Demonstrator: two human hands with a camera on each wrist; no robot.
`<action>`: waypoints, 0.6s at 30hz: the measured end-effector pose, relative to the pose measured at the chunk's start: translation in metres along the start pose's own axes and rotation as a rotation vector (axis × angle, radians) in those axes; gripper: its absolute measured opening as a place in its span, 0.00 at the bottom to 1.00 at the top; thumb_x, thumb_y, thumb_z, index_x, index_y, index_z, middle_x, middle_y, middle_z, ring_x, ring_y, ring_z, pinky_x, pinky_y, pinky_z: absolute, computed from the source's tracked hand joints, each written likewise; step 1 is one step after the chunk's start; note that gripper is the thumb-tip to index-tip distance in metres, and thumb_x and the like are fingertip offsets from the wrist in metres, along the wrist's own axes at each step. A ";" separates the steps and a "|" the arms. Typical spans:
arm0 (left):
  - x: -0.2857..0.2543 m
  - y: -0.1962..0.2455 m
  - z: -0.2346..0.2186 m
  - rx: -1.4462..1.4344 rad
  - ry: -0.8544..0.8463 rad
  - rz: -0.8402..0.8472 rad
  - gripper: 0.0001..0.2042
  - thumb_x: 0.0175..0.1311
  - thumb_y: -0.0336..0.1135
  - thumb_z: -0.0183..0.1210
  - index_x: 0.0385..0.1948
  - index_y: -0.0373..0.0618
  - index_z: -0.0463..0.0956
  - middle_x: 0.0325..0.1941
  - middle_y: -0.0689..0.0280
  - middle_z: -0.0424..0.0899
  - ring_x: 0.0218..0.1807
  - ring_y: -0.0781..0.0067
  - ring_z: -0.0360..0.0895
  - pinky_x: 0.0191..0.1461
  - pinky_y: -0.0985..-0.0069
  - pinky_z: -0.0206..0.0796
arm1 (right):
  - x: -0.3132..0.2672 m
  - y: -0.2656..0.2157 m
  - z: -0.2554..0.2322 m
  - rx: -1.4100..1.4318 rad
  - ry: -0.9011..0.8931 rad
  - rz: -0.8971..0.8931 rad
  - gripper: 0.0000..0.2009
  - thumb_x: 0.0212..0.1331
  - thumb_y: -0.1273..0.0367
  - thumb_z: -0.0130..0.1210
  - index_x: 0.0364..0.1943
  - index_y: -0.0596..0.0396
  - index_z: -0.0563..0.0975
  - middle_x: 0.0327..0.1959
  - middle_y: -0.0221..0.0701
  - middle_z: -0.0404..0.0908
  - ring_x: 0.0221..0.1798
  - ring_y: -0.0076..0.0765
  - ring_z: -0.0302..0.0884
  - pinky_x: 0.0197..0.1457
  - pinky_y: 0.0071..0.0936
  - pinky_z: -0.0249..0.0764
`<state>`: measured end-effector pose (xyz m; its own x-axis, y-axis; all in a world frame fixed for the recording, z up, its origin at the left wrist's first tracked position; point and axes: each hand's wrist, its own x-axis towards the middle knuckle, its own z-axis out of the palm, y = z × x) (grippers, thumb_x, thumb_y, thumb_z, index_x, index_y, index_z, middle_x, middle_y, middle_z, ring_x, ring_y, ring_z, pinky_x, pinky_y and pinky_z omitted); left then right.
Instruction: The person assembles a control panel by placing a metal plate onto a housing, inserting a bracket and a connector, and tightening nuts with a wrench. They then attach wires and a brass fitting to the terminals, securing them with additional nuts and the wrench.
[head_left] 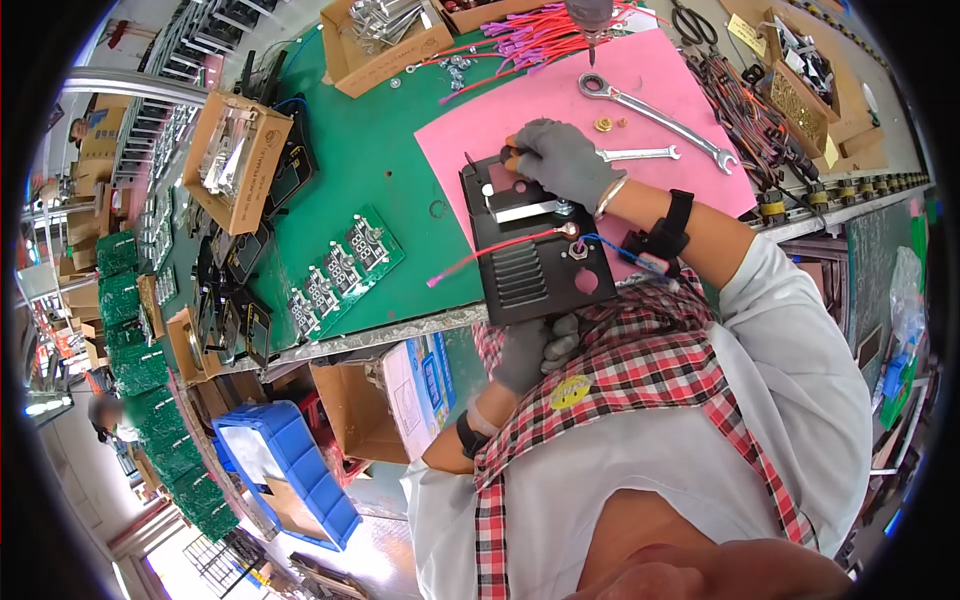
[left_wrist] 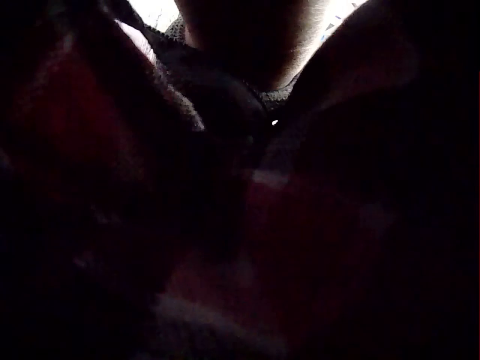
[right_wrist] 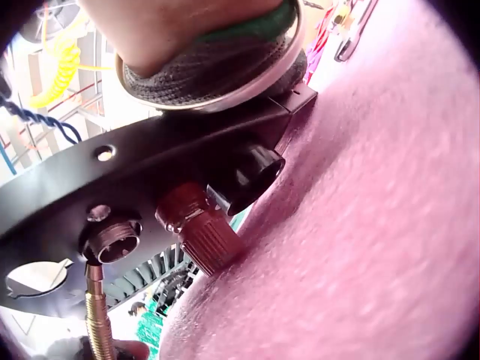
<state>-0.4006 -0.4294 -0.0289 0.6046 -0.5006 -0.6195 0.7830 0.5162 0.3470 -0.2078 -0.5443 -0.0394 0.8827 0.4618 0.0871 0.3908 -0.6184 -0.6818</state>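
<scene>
Black slotted metal panel lies under the grey-gloved right hand, fingers bent; whether they pinch it, I cannot tell. It seems to overhang the green tabletop near the grey-gloved left hand, so poor support could tip it; that hand's hold is lost in near-darkness.

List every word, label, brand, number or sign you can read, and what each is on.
"BLACK FEMALE": on the upper cardboard box; characters before it unclear.
"BLACK FEMALE": on the left cardboard box, small and tilted; the rest unclear.
Too small or blurred to read: yellow apron sticker, yellow note, blue-and-white box.
Neither wrist view shows readable text.
</scene>
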 end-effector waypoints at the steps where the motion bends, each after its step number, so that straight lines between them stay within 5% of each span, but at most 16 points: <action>1: -0.002 0.002 0.001 -0.003 -0.020 -0.001 0.14 0.68 0.43 0.34 0.23 0.49 0.60 0.15 0.73 0.55 0.10 0.86 0.47 0.08 0.88 0.39 | 0.001 0.002 0.001 0.031 0.010 0.021 0.13 0.48 0.65 0.52 0.35 0.58 0.78 0.34 0.41 0.78 0.42 0.45 0.73 0.47 0.36 0.69; 4: -0.015 0.015 0.012 0.293 0.028 0.046 0.15 0.67 0.47 0.33 0.25 0.50 0.60 0.17 0.73 0.57 0.11 0.86 0.50 0.08 0.89 0.41 | 0.005 0.003 0.004 0.215 -0.005 0.124 0.15 0.49 0.65 0.50 0.38 0.58 0.78 0.35 0.42 0.78 0.41 0.44 0.74 0.48 0.36 0.69; 7: -0.011 0.011 0.001 -0.030 -0.063 -0.032 0.15 0.67 0.47 0.33 0.25 0.50 0.61 0.17 0.73 0.58 0.10 0.86 0.51 0.07 0.89 0.41 | 0.005 -0.007 -0.004 0.206 -0.052 0.167 0.15 0.52 0.72 0.48 0.43 0.67 0.73 0.32 0.38 0.78 0.28 0.27 0.80 0.35 0.20 0.74; 10: -0.014 0.012 0.007 -0.098 -0.067 0.033 0.15 0.66 0.47 0.34 0.24 0.50 0.61 0.17 0.73 0.58 0.10 0.86 0.51 0.07 0.89 0.42 | 0.000 -0.013 -0.004 0.499 -0.063 0.281 0.15 0.52 0.71 0.49 0.44 0.67 0.73 0.32 0.38 0.78 0.28 0.28 0.79 0.36 0.20 0.74; 13: -0.017 0.016 0.009 -0.106 -0.117 0.045 0.16 0.66 0.49 0.35 0.24 0.50 0.61 0.16 0.72 0.59 0.09 0.86 0.51 0.06 0.89 0.43 | 0.001 -0.009 -0.002 0.386 -0.046 0.240 0.15 0.53 0.71 0.50 0.44 0.66 0.74 0.32 0.37 0.79 0.30 0.27 0.79 0.36 0.18 0.74; 18: -0.028 0.031 0.016 -0.254 -0.167 -0.016 0.18 0.65 0.53 0.38 0.24 0.50 0.62 0.13 0.72 0.60 0.07 0.84 0.53 0.05 0.87 0.41 | -0.001 -0.012 -0.004 0.303 -0.033 0.242 0.17 0.49 0.64 0.51 0.42 0.58 0.77 0.36 0.43 0.79 0.40 0.40 0.77 0.45 0.31 0.71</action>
<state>-0.3909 -0.4102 0.0108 0.6251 -0.6064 -0.4914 0.7434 0.6545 0.1378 -0.2125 -0.5397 -0.0283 0.9293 0.3484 -0.1224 0.0730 -0.4982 -0.8640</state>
